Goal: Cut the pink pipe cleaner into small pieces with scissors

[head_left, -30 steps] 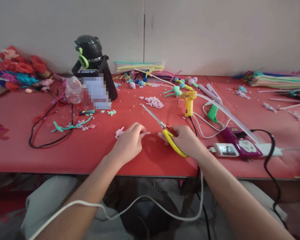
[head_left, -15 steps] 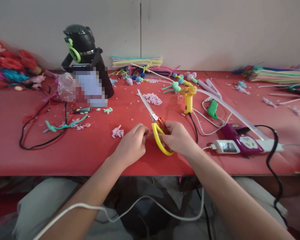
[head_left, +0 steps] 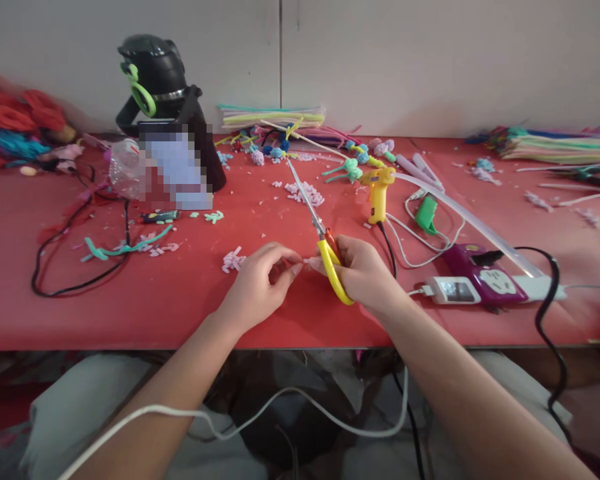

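Observation:
My right hand [head_left: 363,270] is wrapped round a pair of scissors [head_left: 336,273] with one yellow and one orange-red handle. Their blades are together and point away over the table. My left hand [head_left: 265,277] pinches, thumb against fingers, at the end of a small pale pink piece [head_left: 307,261]. That piece spans the short gap to my right fingertips; its kind is too small to make out. Just left of my left hand lies a little heap of cut pink fuzzy pieces [head_left: 234,259]. Beyond the scissors is a larger pink heap [head_left: 305,193].
A yellow glue gun [head_left: 379,193] stands right of centre. Near the right forearm lies a purple power strip [head_left: 500,280] with cables. A black bottle [head_left: 155,80] with a blurred phone before it stands back left. Bundles of pipe cleaners [head_left: 273,119] lie along the wall [head_left: 380,67].
The scissors have swung slightly right and more upright. My hands have moved a little apart, and the pale pink piece now shows between them. The whole view has shifted slightly.

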### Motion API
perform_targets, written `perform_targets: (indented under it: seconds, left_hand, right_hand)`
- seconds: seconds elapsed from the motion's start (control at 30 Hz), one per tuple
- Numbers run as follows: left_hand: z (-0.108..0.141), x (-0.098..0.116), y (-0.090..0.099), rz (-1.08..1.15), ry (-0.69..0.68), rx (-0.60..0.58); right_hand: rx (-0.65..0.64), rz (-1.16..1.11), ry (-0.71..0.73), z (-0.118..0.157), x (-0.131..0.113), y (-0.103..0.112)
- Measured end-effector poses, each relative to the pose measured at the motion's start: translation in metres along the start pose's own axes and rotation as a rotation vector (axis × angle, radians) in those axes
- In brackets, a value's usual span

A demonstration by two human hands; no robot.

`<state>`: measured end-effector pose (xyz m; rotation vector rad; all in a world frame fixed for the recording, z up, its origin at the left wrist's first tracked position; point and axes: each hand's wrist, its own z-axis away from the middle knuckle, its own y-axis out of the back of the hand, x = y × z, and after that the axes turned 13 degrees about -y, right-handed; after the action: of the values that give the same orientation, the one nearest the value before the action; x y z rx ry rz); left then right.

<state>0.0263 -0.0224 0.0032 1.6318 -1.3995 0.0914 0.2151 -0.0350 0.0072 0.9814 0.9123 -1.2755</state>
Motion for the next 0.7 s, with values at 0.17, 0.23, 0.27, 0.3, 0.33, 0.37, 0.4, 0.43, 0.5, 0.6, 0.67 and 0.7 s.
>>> perform_targets:
  seconds: [0.17, 0.23, 0.27, 0.3, 0.33, 0.37, 0.4, 0.43, 0.5, 0.6, 0.67, 0.7]
  left_hand:
    - [-0.0005, -0.0002, -0.0012, 0.006, -0.015, 0.009]
    - [-0.0006, -0.0010, -0.0016, 0.001, -0.023, 0.013]
    - [-0.0006, -0.0014, -0.0016, -0.003, -0.026, 0.011]
    - [-0.0006, -0.0015, -0.0014, -0.008, -0.026, 0.005]
    - [-0.0005, -0.0015, -0.0012, -0.011, -0.024, -0.007]
    - [-0.0005, -0.0013, -0.0010, -0.013, -0.021, -0.020]
    - [-0.0004, -0.0010, -0.0007, -0.014, -0.018, -0.033]
    - [-0.0003, -0.0007, -0.0005, -0.013, -0.016, -0.045]
    - [0.0000, -0.0004, -0.0004, -0.009, -0.015, -0.055]
    - [0.0002, -0.0008, -0.0009, -0.003, 0.001, -0.049]
    - [0.0000, -0.0016, -0.0012, 0.003, 0.019, -0.048]
    - [-0.0001, -0.0021, -0.0013, 0.008, 0.031, -0.050]
  right_hand:
    - [-0.010, 0.031, 0.025, 0.0001, 0.0018, 0.0006]
    - [-0.013, 0.045, 0.026, 0.0003, 0.0016, 0.0008]
    - [-0.015, 0.052, 0.028, 0.0005, 0.0013, 0.0009]
    - [-0.018, 0.058, 0.030, 0.0008, 0.0010, 0.0010]
    - [-0.023, 0.064, 0.031, 0.0012, 0.0006, 0.0010]
    - [-0.027, 0.067, 0.031, 0.0016, 0.0001, 0.0011]
    - [-0.032, 0.067, 0.029, 0.0021, -0.0002, 0.0011]
    - [-0.036, 0.067, 0.025, 0.0025, -0.0005, 0.0010]
    - [-0.044, 0.063, 0.016, 0.0030, -0.0005, 0.0009]
    - [-0.057, 0.058, 0.023, 0.0029, 0.0010, 0.0009]
    - [-0.070, 0.058, 0.041, 0.0023, 0.0027, 0.0010]
    - [-0.078, 0.056, 0.048, 0.0021, 0.0034, 0.0012]
